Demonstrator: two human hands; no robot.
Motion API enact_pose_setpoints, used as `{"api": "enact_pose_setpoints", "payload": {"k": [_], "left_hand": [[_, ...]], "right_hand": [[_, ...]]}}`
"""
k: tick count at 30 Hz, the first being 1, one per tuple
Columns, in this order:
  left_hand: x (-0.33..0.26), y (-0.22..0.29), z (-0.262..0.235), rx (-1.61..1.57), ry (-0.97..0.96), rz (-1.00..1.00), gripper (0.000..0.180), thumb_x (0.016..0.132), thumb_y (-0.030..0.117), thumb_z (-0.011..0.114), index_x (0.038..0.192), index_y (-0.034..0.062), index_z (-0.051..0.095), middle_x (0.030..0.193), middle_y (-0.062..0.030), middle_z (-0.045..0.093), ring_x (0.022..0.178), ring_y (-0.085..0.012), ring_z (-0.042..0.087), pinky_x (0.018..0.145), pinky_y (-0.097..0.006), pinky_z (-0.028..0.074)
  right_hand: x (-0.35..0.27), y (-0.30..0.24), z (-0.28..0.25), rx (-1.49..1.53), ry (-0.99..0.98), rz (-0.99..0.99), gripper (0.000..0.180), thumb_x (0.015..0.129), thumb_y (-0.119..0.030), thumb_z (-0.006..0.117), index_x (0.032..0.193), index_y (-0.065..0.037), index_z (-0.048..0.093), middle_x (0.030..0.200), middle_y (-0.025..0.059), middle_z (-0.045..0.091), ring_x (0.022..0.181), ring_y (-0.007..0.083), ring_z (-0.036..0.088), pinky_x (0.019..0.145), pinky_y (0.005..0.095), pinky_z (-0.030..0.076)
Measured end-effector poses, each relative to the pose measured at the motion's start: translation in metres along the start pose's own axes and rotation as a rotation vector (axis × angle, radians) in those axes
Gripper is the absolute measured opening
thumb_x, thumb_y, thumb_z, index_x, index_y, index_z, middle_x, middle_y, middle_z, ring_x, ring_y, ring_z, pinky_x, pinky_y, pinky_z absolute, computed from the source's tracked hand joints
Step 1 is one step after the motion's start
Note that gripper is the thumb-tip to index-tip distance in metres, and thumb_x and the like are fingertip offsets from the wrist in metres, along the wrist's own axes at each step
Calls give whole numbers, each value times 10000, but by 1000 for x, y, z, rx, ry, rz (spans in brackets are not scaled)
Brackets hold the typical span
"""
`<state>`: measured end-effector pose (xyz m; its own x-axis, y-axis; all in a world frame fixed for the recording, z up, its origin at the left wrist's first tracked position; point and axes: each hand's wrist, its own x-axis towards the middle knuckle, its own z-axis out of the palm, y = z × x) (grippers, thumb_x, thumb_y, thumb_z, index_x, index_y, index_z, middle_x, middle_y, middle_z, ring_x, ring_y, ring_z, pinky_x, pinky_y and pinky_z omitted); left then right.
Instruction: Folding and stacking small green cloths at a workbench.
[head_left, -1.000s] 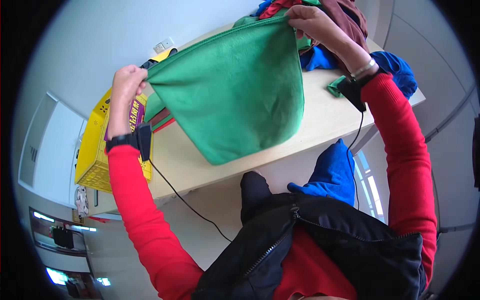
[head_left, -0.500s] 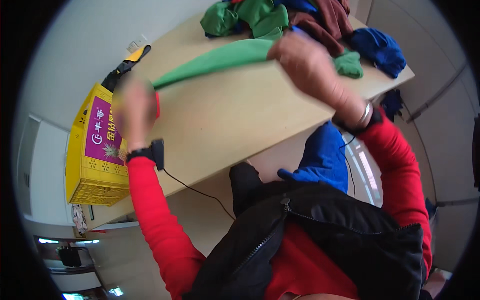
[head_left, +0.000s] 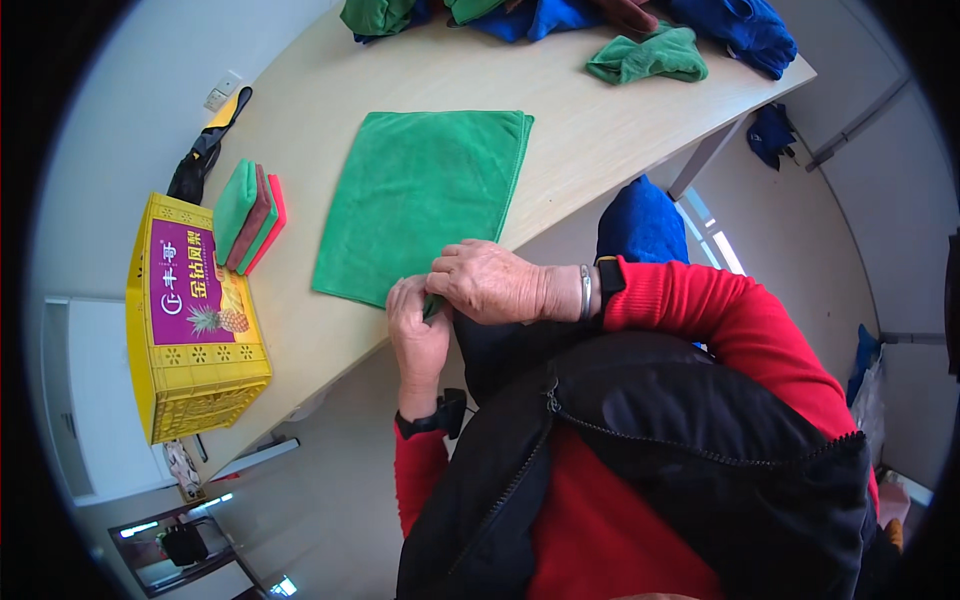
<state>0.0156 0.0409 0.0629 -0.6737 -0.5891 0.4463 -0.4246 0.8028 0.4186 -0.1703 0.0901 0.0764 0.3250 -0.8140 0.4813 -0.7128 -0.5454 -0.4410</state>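
Observation:
A green cloth [head_left: 425,195] lies flat on the table as a rough square, its near right corner at the table's front edge. Both my hands meet at that corner. My left hand [head_left: 415,335] has its fingers closed on the cloth's edge. Right against it, my right hand [head_left: 485,280] pinches the same corner, its fingers curled and partly hidden from above. A small bunched bit of green shows between the two hands.
Left of the cloth, folded green, brown and red cloths [head_left: 250,217] stand beside a yellow crate [head_left: 205,315]. A black and yellow folded umbrella [head_left: 208,145] lies behind them. Along the far edge are crumpled blue cloths [head_left: 735,30] and a loose green cloth [head_left: 650,55].
The green cloth, stretched out in the air between my hands before, now lies spread on the table. Both hands have come together at its near corner.

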Motion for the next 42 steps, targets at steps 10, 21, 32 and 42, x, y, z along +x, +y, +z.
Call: {"api": "enact_pose_setpoints", "payload": {"k": [10, 21, 32, 42], "left_hand": [[-35, -22, -27, -433, 219, -439, 167, 919, 40, 666, 1071, -10, 622, 1007, -66, 652, 935, -135, 587, 844, -290, 481], [-23, -40, -85, -423, 423, -411, 160, 935, 55, 657, 1080, -5, 624, 978, -35, 624, 931, -116, 557, 865, -259, 445], [103, -11, -235, -576, 575, -121, 180, 949, 71, 650, 1106, -9, 616, 1011, -36, 665, 892, -105, 598, 828, -254, 467], [184, -107, -219, -640, 417, -193, 182, 923, 111, 691, 1072, 16, 646, 997, -24, 677, 900, -93, 607, 829, -255, 470]], "right_hand": [[-15, 108, -33, -333, -1, 18, 202, 736, -73, 645, 935, -94, 622, 932, 80, 594, 976, 286, 577, 875, 413, 460], [-12, 154, -93, -212, 114, 99, 149, 819, -79, 666, 967, -68, 660, 908, 95, 648, 888, 274, 639, 795, 376, 516], [97, 53, -274, -60, 319, -109, 93, 891, -54, 648, 977, -22, 657, 801, 99, 632, 743, 143, 598, 674, 295, 495], [134, 108, -281, -137, 268, 77, 102, 898, -78, 646, 980, -24, 676, 796, 75, 672, 732, 142, 609, 667, 305, 499]]}}
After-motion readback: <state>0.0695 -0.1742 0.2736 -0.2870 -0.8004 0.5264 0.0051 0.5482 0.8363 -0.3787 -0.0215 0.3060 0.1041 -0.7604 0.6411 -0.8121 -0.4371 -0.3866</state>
